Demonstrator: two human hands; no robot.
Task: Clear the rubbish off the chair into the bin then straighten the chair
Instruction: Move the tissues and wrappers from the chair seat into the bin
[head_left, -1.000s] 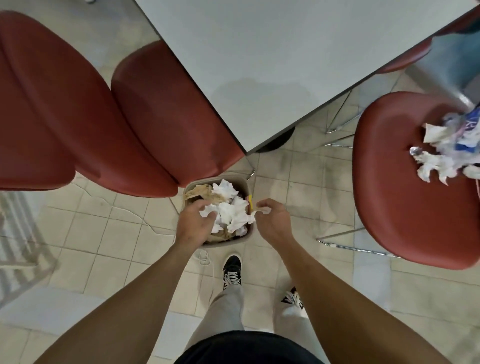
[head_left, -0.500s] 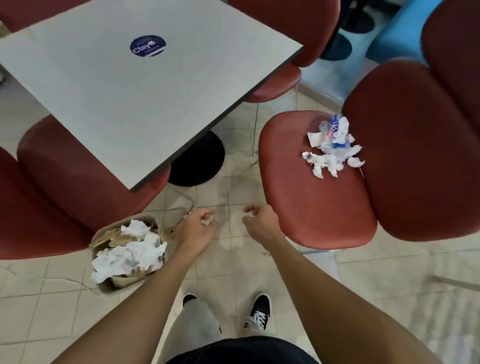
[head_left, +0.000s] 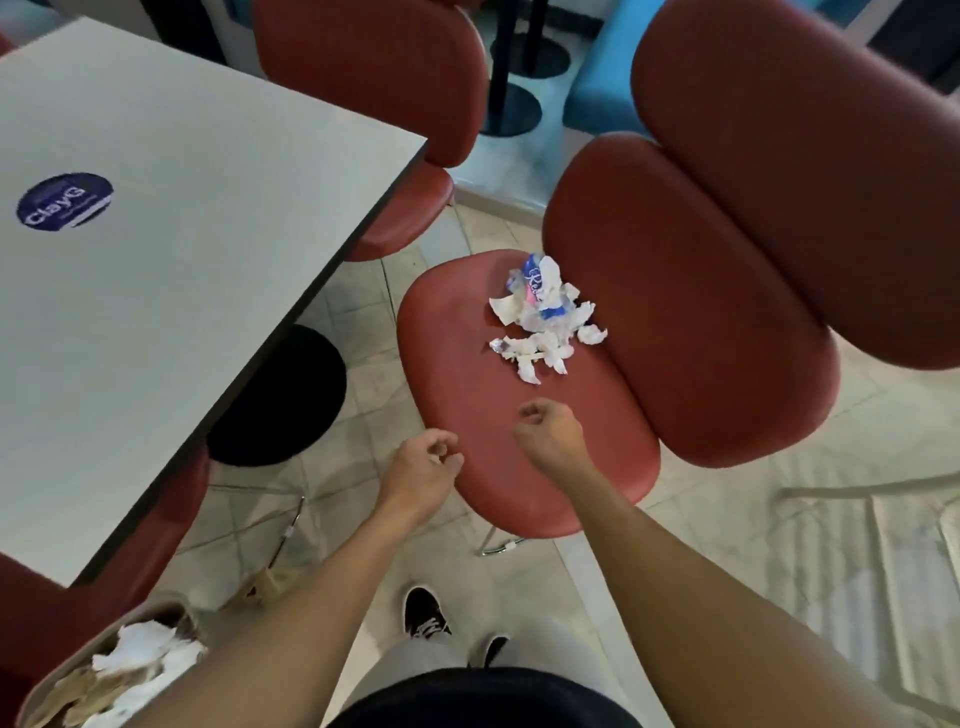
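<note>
A heap of crumpled white tissues and a blue-printed wrapper, the rubbish (head_left: 544, 317), lies on the red chair seat (head_left: 462, 415), close to its backrest (head_left: 691, 322). My right hand (head_left: 548, 434) hovers over the seat's near part, a little short of the heap, fingers curled and holding nothing. My left hand (head_left: 423, 470) is just left of the seat's edge, also curled and empty, thumb meeting a fingertip. The bin (head_left: 78, 649) stands at the lower left, half behind my left arm, filled with white tissues and brown paper.
A grey table (head_left: 182, 286) with a round blue sticker fills the left, on a black base (head_left: 280, 395). More red chairs stand beyond it (head_left: 374, 78), under its near corner (head_left: 62, 597) and at the far right (head_left: 805, 156). A blue seat (head_left: 597, 93) sits behind.
Both hands left the bin, where they held tissues, and moved right and up to the chair. My view swung from the bin to the chair with the rubbish.
</note>
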